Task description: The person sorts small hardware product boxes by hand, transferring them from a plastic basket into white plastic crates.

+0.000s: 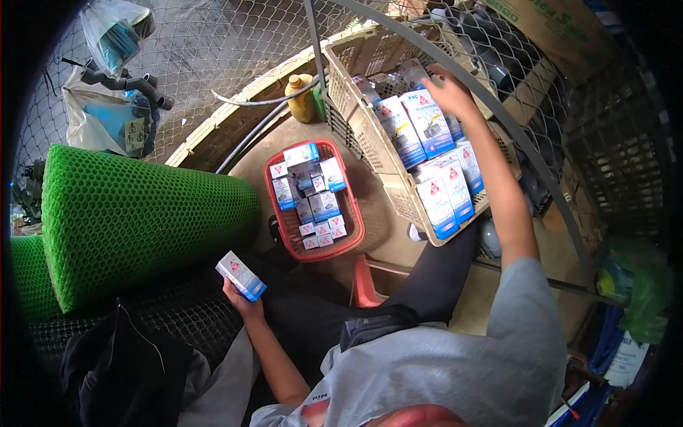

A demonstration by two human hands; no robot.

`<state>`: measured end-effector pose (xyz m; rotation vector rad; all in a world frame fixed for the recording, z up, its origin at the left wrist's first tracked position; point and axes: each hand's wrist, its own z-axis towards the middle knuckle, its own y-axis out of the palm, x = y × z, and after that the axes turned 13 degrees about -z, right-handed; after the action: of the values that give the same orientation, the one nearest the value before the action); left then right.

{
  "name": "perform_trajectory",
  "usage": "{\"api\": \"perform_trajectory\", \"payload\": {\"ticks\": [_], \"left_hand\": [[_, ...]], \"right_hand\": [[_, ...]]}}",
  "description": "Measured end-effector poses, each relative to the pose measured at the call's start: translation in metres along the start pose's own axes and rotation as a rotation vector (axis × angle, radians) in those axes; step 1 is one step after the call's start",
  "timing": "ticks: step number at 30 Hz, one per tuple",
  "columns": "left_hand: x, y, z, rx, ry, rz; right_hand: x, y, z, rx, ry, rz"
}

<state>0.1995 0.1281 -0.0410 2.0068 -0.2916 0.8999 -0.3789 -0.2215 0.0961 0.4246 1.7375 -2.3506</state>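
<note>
My left hand (244, 302) is closed around the lower end of a white and blue carton (242, 276) with a red triangle logo, held over my lap. My right hand (451, 92) reaches into a beige plastic crate (366, 135), just above a row of similar cartons. Its thumb and fingers look apart, with nothing visible between them. A tall carton marked PVC (427, 124) stands right below that hand. More cartons (445, 191) stand upright at the crate's near end. In front of me, a red basket (274, 220) holds several cartons of mixed sizes.
A large roll of green plastic mesh (149, 213) lies at the left. A yellow bottle (300, 99) stands beyond the basket. Chain-link fencing (235, 50) runs behind, with plastic bags (107, 117) hanging from it. A curved metal bar (526, 149) passes over the crate beside my right arm.
</note>
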Motion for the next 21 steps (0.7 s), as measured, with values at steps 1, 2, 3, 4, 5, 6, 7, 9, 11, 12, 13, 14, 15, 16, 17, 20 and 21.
{"api": "perform_trajectory", "payload": {"ticks": [1,2,3,4,5,6,7,9,11,12,13,14,15,16,17,20,21], "left_hand": [[0.001,-0.002,-0.001,0.000,-0.004,0.005],[0.001,-0.003,-0.002,0.001,-0.007,0.006],[0.000,-0.002,-0.003,0.006,0.001,-0.004],[0.000,0.000,-0.003,0.023,-0.004,-0.003],[0.002,0.001,-0.003,0.041,-0.009,-0.001],[0.003,-0.001,-0.004,0.007,-0.013,0.021],[0.005,0.001,-0.005,0.012,-0.003,0.018],[0.005,0.008,-0.005,0.052,0.000,0.009],[0.007,0.014,-0.005,0.109,0.002,0.000],[0.008,0.015,-0.006,0.114,-0.001,0.007],[0.008,0.014,-0.006,0.116,-0.008,0.010],[0.007,0.002,-0.001,0.027,-0.023,-0.018],[0.006,0.002,0.000,0.024,-0.034,-0.020],[0.006,0.004,0.000,0.006,-0.026,-0.041],[0.006,0.006,0.000,-0.013,-0.015,-0.061],[0.003,0.014,-0.004,0.016,0.004,-0.047],[0.003,0.016,-0.006,0.054,0.022,-0.021]], "right_hand": [[0.018,0.024,0.035,0.001,-0.008,0.000],[0.036,0.046,0.070,-0.100,0.070,-0.112],[0.049,0.064,0.089,-0.199,0.147,-0.223],[0.060,0.081,0.096,-0.195,0.135,-0.221],[0.070,0.099,0.103,-0.157,0.150,-0.240],[0.074,0.110,0.111,-0.121,0.165,-0.258],[0.071,0.115,0.114,-0.121,0.155,-0.254],[0.065,0.132,0.115,-0.098,0.298,-0.394],[0.063,0.122,0.130,-0.231,0.282,-0.392],[0.065,0.122,0.136,-0.361,0.267,-0.403],[0.069,0.129,0.139,-0.365,0.273,-0.404],[0.070,0.134,0.140,-0.302,0.245,-0.422],[0.077,0.135,0.140,-0.238,0.217,-0.444],[0.056,0.120,0.131,-0.283,0.247,-0.449],[0.041,0.110,0.123,-0.277,0.253,-0.456],[0.039,0.110,0.126,-0.394,0.262,-0.496],[0.044,0.119,0.123,-0.388,0.264,-0.496]]}}
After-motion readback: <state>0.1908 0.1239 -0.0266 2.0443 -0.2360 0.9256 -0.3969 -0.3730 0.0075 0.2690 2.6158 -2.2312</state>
